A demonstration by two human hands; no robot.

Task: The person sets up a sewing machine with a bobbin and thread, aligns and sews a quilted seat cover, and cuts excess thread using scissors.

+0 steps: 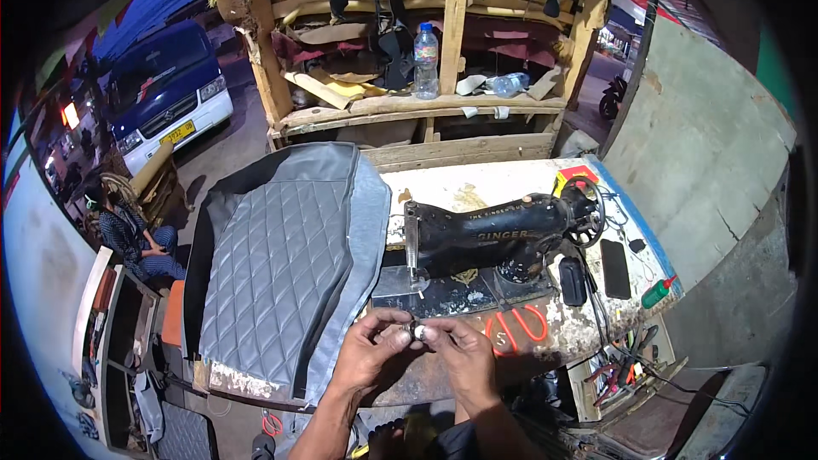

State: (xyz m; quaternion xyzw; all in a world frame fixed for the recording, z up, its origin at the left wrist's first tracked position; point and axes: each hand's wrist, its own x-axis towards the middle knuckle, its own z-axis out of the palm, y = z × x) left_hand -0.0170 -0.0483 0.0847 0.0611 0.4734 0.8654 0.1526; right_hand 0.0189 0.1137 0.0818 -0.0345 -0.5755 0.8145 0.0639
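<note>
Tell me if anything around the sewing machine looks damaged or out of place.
The table top is worn: its white paint is chipped and stained around the black sewing machine. The grey quilted cover hangs over the table's left edge. Both hands pinch a small metal part.

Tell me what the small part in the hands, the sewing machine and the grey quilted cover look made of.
Small part, pinched between left hand and right hand: looks like bright metal, too small to be sure.
Sewing machine: black glossy body, probably enamelled cast metal, with shiny highlights.
Quilted cover: likely synthetic leather, diamond-stitched with a soft sheen.
</note>
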